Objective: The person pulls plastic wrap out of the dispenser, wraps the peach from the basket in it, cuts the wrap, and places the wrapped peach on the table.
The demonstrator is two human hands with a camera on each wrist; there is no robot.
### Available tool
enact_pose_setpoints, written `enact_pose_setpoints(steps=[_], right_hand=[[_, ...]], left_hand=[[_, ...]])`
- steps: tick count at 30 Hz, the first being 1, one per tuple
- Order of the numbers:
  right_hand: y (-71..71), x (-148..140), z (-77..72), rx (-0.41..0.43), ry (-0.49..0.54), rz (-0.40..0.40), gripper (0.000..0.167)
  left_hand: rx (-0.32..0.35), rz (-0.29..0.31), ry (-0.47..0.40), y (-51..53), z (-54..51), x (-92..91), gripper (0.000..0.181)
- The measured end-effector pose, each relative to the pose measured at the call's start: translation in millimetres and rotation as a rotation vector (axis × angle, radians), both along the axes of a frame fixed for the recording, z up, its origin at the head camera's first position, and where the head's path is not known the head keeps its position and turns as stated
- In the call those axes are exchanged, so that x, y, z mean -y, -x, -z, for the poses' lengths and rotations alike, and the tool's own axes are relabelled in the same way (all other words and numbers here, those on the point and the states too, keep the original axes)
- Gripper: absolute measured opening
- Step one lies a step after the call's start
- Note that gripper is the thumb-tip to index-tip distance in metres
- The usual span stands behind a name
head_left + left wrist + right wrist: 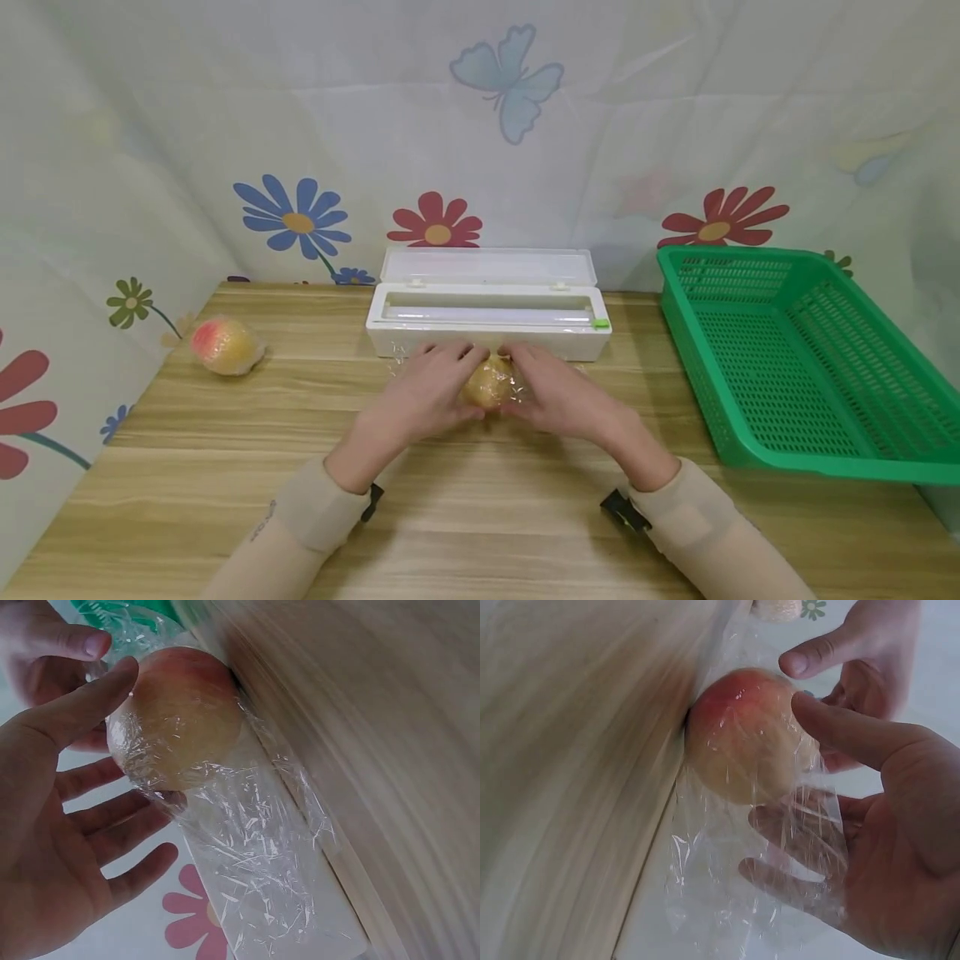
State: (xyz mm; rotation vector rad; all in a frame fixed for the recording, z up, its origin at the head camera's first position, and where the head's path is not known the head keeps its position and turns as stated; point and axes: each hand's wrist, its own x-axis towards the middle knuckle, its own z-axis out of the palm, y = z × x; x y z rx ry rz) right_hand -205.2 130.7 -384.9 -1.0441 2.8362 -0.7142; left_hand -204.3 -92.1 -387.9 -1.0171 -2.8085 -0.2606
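Note:
A yellow-and-red peach [491, 383] sits low over the table, with clear plastic wrap [262, 862] over it and trailing loosely to its sides. My left hand [427, 387] grips it from the left, thumb on the near side and fingers around the far side. From the right, my right hand [558, 392] holds it the same way; some of its fingers show through the film in the right wrist view. Just behind the hands stands a white plastic wrap dispenser [487, 343], lid raised, a film roll [487, 314] inside and a green slider at its right end.
Another peach [225, 346], covered in film, lies at the table's left edge. A green slotted basket [705, 400] stands on the right. Behind the wooden table [487, 517] hangs a flowered curtain [337, 100].

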Motion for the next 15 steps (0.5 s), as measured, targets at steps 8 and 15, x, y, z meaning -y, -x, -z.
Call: enact_pose_setpoints(steps=[8,15], right_hand=[[6.6,-17.9,-15.5,-0.008,0.106,0.126,0.049],[21.4,-46.0,-18.9,-0.171,0.204,0.437,0.043]], left_hand=[[-0.025,-0.017,-0.031,0.4,0.9,-1.2,0.062],[0.005,-0.021,-0.072,-0.3,-4.1,-2.7,0.057]])
